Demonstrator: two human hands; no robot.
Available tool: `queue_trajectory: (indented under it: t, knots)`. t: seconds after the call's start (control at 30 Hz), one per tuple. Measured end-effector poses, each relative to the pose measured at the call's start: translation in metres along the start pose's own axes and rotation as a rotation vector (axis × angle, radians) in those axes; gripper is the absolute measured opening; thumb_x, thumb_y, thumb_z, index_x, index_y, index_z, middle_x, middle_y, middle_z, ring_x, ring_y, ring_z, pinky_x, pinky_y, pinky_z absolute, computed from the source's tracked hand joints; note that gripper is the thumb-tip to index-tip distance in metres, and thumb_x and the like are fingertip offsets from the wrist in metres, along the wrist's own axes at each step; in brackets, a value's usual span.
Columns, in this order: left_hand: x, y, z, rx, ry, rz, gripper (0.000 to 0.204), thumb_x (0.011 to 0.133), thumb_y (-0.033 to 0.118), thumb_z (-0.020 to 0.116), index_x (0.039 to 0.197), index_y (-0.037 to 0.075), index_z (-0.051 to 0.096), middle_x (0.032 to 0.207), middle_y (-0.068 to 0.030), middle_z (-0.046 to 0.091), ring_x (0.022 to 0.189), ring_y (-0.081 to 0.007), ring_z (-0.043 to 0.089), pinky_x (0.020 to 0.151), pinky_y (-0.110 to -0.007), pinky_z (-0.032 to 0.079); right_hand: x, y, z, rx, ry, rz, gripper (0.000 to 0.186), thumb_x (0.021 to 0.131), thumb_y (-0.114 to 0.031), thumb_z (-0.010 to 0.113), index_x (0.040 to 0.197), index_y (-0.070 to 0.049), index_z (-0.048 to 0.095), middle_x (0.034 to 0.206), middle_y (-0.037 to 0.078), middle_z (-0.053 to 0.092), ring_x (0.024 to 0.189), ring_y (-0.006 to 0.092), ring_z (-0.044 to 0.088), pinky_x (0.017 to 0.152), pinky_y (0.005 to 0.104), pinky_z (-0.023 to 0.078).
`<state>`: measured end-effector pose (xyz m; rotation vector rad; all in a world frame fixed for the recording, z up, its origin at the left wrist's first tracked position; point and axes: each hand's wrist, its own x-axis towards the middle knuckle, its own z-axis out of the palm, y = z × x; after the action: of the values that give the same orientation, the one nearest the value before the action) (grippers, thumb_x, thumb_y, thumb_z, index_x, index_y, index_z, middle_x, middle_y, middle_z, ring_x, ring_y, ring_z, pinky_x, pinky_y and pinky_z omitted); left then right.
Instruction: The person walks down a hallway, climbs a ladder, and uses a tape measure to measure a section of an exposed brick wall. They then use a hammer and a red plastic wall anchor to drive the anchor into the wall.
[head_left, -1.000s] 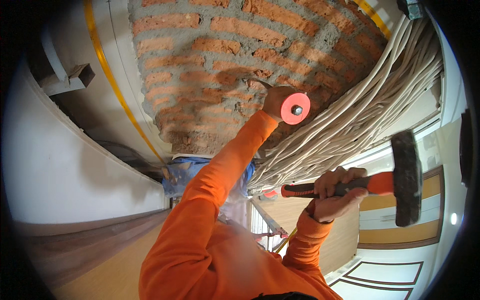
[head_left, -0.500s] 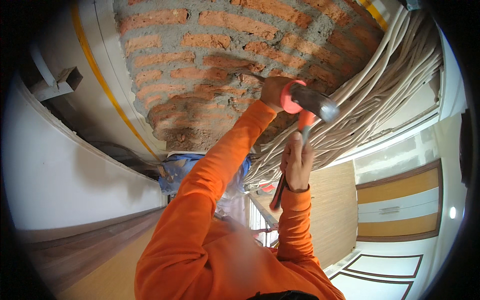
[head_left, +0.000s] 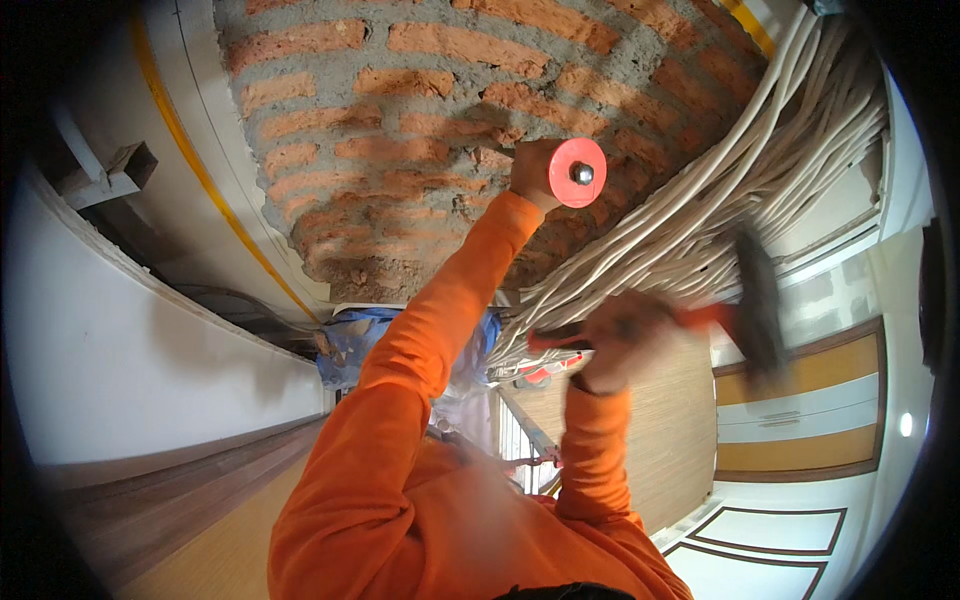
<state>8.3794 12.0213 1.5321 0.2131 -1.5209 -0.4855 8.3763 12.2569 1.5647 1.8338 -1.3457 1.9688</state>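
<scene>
Against the exposed brick wall (head_left: 465, 45), my left hand (head_left: 534, 178) is closed around a chisel (head_left: 565, 187) with a round red guard and a metal striking end facing me. The chisel's blade extends left to the brickwork, its tip in shadow and hard to make out. Lower right, my right hand (head_left: 625, 335) grips a hammer (head_left: 762, 305) with a red and black handle. Motion blurs both that hand and the dark hammer head, which is well apart from the chisel.
A thick bundle of pale cables (head_left: 790, 150) runs down beside the brick at the right. Blue plastic sheeting (head_left: 350, 345) lies below the wall. A metal channel (head_left: 115, 178) juts out at the left, above a white panel (head_left: 150, 350).
The hammer has swung back from the chisel's end, down and to the right, with my right hand turning. My left hand has shifted slightly left, still holding the chisel.
</scene>
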Motion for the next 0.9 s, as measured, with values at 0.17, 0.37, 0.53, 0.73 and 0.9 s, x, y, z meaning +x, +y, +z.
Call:
queue_trajectory:
  t: [0.17,0.37,0.53,0.73,0.9]
  knots:
    - [-0.004,-0.018,-0.006,0.044,-0.004,-0.05,0.021,0.066,0.027,0.077,0.072,0.01,0.066,0.066,-0.012,0.064,0.058,-0.0314,0.062,0.054,-0.037,0.051,0.006,-0.047,0.023,0.228,0.127,0.95,0.04,0.101,-0.045,0.043,0.078,-0.013,0.044,0.053,-0.005,0.035,0.039,0.0036,0.03,0.033,0.0209,0.024]
    - [0.0,-0.011,-0.007,0.061,0.027,-0.052,0.022,0.066,0.029,0.077,0.068,0.011,0.064,0.064,-0.0117,0.063,0.057,-0.0299,0.062,0.053,-0.038,0.05,0.072,-0.119,-0.024,0.493,0.233,0.158,0.054,0.094,-0.066,0.04,0.101,-0.013,0.048,0.052,-0.001,0.038,0.033,0.0079,0.029,0.028,0.0255,0.029]
    - [0.002,-0.004,0.002,0.023,-0.007,-0.102,0.022,0.066,0.03,0.077,0.068,0.012,0.064,0.064,-0.0117,0.063,0.057,-0.0303,0.062,0.053,-0.039,0.051,0.059,-0.071,0.005,0.247,0.272,0.111,0.052,0.096,-0.062,0.042,0.084,-0.011,0.048,0.053,-0.001,0.04,0.037,0.0067,0.032,0.033,0.0223,0.028]
    - [-0.005,-0.038,0.005,0.049,-0.019,-0.092,0.021,0.065,0.029,0.076,0.067,0.012,0.063,0.064,-0.0129,0.062,0.058,-0.0317,0.062,0.054,-0.039,0.051,0.022,-0.049,0.02,0.321,0.064,0.957,0.049,0.097,-0.056,0.046,0.085,-0.009,0.05,0.055,-0.002,0.038,0.038,0.0071,0.032,0.035,0.0227,0.026]
    - [0.008,-0.006,-0.006,0.103,0.02,-0.063,0.021,0.064,0.028,0.077,0.068,0.011,0.064,0.065,-0.0132,0.064,0.058,-0.0311,0.063,0.053,-0.038,0.051,0.062,-0.107,-0.019,0.521,0.401,0.483,0.049,0.096,-0.062,0.04,0.095,-0.014,0.048,0.051,-0.001,0.037,0.033,0.009,0.03,0.029,0.0255,0.027]
